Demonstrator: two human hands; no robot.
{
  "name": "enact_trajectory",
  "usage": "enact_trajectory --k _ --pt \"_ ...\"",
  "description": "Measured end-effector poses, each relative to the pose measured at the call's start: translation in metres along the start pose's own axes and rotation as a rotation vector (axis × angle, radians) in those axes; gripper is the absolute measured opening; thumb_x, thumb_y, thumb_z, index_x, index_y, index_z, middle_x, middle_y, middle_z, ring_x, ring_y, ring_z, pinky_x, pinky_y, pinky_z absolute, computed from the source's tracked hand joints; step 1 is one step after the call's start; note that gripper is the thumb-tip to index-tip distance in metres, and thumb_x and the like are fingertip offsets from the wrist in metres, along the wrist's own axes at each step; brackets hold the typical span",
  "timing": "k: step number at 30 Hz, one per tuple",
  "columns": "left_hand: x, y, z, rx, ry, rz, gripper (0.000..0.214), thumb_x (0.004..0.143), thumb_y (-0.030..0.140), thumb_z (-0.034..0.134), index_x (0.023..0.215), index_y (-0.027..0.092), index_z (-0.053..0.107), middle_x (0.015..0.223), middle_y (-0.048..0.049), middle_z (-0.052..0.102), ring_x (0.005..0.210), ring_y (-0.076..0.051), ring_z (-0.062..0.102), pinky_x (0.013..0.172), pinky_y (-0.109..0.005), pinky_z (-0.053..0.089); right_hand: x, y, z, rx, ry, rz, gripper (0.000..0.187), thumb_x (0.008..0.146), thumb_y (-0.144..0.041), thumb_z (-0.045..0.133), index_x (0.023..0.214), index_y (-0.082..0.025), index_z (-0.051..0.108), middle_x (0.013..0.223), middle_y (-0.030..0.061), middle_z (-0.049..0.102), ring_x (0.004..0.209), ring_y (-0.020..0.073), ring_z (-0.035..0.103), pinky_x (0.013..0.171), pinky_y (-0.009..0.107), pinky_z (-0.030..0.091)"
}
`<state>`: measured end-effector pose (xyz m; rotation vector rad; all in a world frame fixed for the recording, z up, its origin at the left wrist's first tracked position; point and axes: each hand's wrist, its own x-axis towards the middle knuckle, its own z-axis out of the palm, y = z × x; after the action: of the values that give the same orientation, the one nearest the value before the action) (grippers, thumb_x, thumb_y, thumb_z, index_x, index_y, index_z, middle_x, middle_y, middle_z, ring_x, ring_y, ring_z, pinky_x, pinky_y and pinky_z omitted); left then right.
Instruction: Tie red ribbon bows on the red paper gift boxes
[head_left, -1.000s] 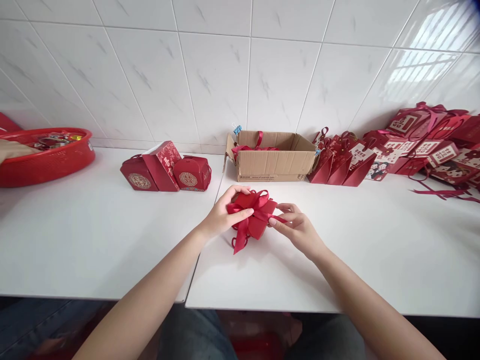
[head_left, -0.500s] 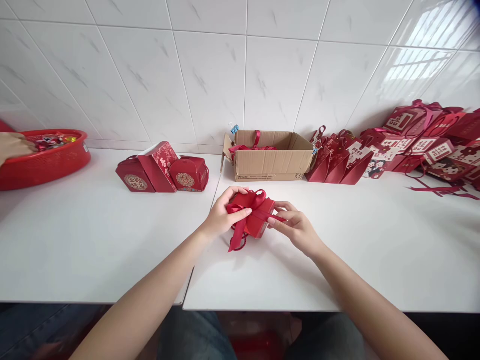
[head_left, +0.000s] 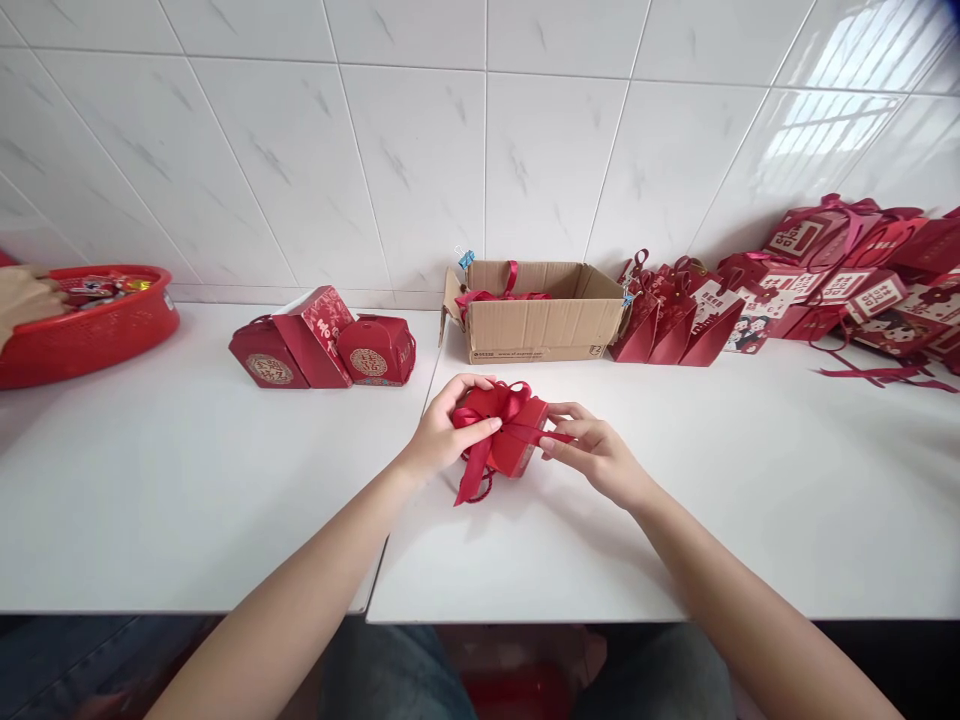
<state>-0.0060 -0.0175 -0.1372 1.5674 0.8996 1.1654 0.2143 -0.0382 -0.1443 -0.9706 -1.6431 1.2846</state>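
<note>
A small red gift box [head_left: 517, 440] with a red ribbon [head_left: 480, 465] looped over its top sits on the white table [head_left: 187, 480] in front of me. My left hand [head_left: 446, 430] is closed round the box's left side, thumb pressing on the ribbon loops. My right hand [head_left: 592, 450] pinches a ribbon end at the box's right side, fingers together. A ribbon tail hangs down toward me at the box's front left.
A cardboard box [head_left: 540, 315] with red ribbons stands at the wall behind. Three red gift boxes [head_left: 322, 345] sit to its left, many red gift bags [head_left: 787, 290] to its right. A red basket [head_left: 82, 320] is far left, with another person's hand [head_left: 22, 295] at it.
Both hands and the box have stayed almost in place; the box has turned slightly more upright and the ribbon loops sit tighter on top. The view has drifted a little.
</note>
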Motion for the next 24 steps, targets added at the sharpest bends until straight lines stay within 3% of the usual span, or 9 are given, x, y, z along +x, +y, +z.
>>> enact_trajectory --k 4,9,12,14,17,20,22,24 --pt "0.0 -0.001 -0.003 -0.024 -0.023 0.002 0.034 0.075 0.026 0.07 0.104 0.021 0.054 0.131 -0.0084 0.052 0.117 -0.025 0.053 0.096 -0.037 0.044 -0.001 -0.001 -0.004 -0.018 0.023 0.006 0.031 0.082 -0.053 0.061 0.086 -0.024 0.07 0.117 0.0073 0.056 0.11 0.026 0.054 0.094 0.042 0.044" --pt "-0.002 0.003 -0.001 -0.221 -0.103 -0.056 0.029 0.082 0.042 0.062 0.099 0.019 0.059 0.135 -0.0101 0.05 0.121 -0.03 0.05 0.096 -0.039 0.041 0.002 0.003 -0.01 0.219 0.114 0.116 0.05 0.085 -0.069 0.039 0.08 -0.023 0.055 0.091 0.0024 0.063 0.094 0.0216 0.06 0.091 0.041 0.041" --pt "-0.003 0.001 0.009 -0.36 -0.134 -0.074 0.039 0.083 0.054 0.054 0.101 0.02 0.06 0.133 -0.0105 0.05 0.121 -0.03 0.048 0.093 -0.038 0.042 0.002 0.0 -0.007 0.245 0.127 0.192 0.048 0.082 -0.07 0.045 0.1 -0.026 0.055 0.094 0.0019 0.062 0.085 0.0197 0.06 0.08 0.036 0.045" --pt "-0.002 -0.005 0.019 -0.439 -0.06 -0.052 0.04 0.081 0.054 0.056 0.105 0.021 0.056 0.129 -0.0095 0.05 0.12 -0.028 0.048 0.091 -0.037 0.043 0.001 -0.005 -0.005 0.244 0.119 0.244 0.046 0.081 -0.064 0.054 0.112 -0.029 0.052 0.098 0.0017 0.062 0.085 0.0192 0.06 0.074 0.032 0.045" --pt "0.002 -0.018 0.031 -0.477 0.117 0.052 0.035 0.078 0.048 0.06 0.099 0.022 0.051 0.118 -0.0081 0.052 0.113 -0.024 0.049 0.088 -0.035 0.043 0.002 -0.012 -0.004 0.281 0.116 0.261 0.042 0.079 -0.054 0.063 0.111 -0.028 0.054 0.095 0.0012 0.063 0.084 0.018 0.06 0.07 0.028 0.044" --pt "0.005 -0.025 0.032 -0.336 0.255 0.129 0.027 0.074 0.041 0.062 0.084 0.022 0.046 0.099 -0.0048 0.052 0.092 -0.019 0.051 0.079 -0.031 0.043 0.005 -0.011 -0.004 0.311 0.109 0.253 0.037 0.078 -0.052 0.065 0.102 -0.024 0.057 0.094 0.002 0.063 0.081 0.0171 0.06 0.068 0.027 0.045" --pt "0.006 -0.021 0.026 -0.049 0.356 0.204 0.028 0.071 0.035 0.065 0.071 0.021 0.042 0.082 -0.0014 0.047 0.077 -0.016 0.046 0.071 -0.029 0.039 0.006 -0.009 -0.004 0.275 0.109 0.246 0.036 0.077 -0.051 0.067 0.099 -0.024 0.059 0.096 0.0024 0.062 0.081 0.0167 0.06 0.069 0.027 0.045" --pt "0.005 -0.011 0.014 0.254 0.376 0.244 0.036 0.072 0.035 0.065 0.059 0.02 0.035 0.067 0.0014 0.037 0.066 -0.014 0.038 0.064 -0.028 0.033 0.005 -0.007 -0.002 0.198 0.153 0.237 0.037 0.076 -0.052 0.067 0.099 -0.024 0.06 0.095 0.0023 0.061 0.08 0.0163 0.06 0.068 0.027 0.045"
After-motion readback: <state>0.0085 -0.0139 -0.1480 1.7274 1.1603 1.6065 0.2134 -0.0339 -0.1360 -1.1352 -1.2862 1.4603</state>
